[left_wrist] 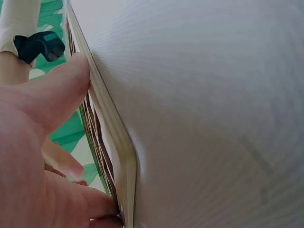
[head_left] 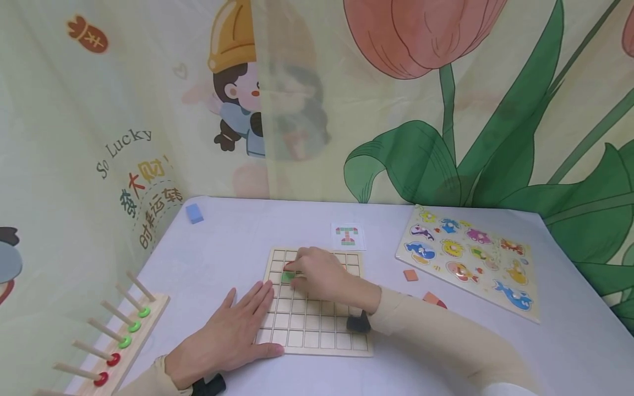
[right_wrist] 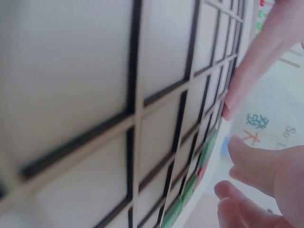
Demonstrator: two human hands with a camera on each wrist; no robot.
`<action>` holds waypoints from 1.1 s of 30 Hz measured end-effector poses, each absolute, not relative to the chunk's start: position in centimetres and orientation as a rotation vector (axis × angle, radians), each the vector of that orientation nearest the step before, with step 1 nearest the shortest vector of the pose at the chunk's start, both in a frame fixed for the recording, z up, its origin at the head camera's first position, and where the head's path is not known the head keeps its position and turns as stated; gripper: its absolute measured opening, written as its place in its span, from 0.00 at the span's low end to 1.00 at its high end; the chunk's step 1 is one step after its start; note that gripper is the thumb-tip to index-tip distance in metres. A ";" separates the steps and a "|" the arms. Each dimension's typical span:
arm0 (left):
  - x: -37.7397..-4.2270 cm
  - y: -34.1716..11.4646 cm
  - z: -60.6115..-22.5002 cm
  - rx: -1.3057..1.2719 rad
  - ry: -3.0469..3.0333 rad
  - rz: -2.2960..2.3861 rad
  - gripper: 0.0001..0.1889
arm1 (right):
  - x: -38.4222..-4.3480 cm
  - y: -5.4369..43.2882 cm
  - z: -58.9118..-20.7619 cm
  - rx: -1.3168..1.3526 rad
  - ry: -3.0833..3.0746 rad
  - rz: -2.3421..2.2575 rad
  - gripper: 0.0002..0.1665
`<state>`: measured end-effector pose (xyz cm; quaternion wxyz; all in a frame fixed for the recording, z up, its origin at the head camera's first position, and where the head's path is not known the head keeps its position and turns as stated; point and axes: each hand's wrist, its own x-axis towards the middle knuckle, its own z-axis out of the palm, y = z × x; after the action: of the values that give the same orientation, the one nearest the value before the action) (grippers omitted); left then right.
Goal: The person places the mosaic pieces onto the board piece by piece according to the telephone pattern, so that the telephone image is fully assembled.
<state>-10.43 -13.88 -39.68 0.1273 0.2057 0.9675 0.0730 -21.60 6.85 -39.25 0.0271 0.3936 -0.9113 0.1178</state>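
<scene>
On the table (head_left: 223, 242), the splayed left grip (head_left: 233, 331) likely steadies the gridded wooden board (head_left: 312, 323) beneath the parted right grip (head_left: 323, 275)

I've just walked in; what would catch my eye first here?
Probably the huge pink tulip on the backdrop, right of centre at the top. Next, mid-table, a left hand spreads at the left edge of a wooden grid board, and a right hand reaches over its far part. A colourful animal puzzle lies to the right.
</scene>
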 end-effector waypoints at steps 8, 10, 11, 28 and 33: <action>-10.4 -13.8 -39.9 0.574 2.808 0.217 0.59 | -20.9 11.1 -38.5 1.074 -2.835 0.605 0.19; -10.4 -13.8 -39.9 0.572 2.811 0.217 0.59 | -20.6 12.4 -38.3 1.009 -2.848 0.637 0.21; -10.4 -13.8 -39.9 0.574 2.813 0.218 0.59 | -20.5 13.0 -38.2 0.968 -2.860 0.645 0.21; -10.4 -13.9 -39.8 0.596 2.820 0.245 0.59 | -20.0 23.4 -38.6 0.491 -3.003 0.646 0.22; -10.4 -13.8 -39.8 0.587 2.811 0.240 0.59 | -19.9 25.6 -38.7 0.419 -3.022 0.625 0.23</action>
<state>-10.39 -13.85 -39.76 0.1294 0.2019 0.9673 0.0827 -19.88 25.65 -38.74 0.0139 0.1347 -0.9703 0.2006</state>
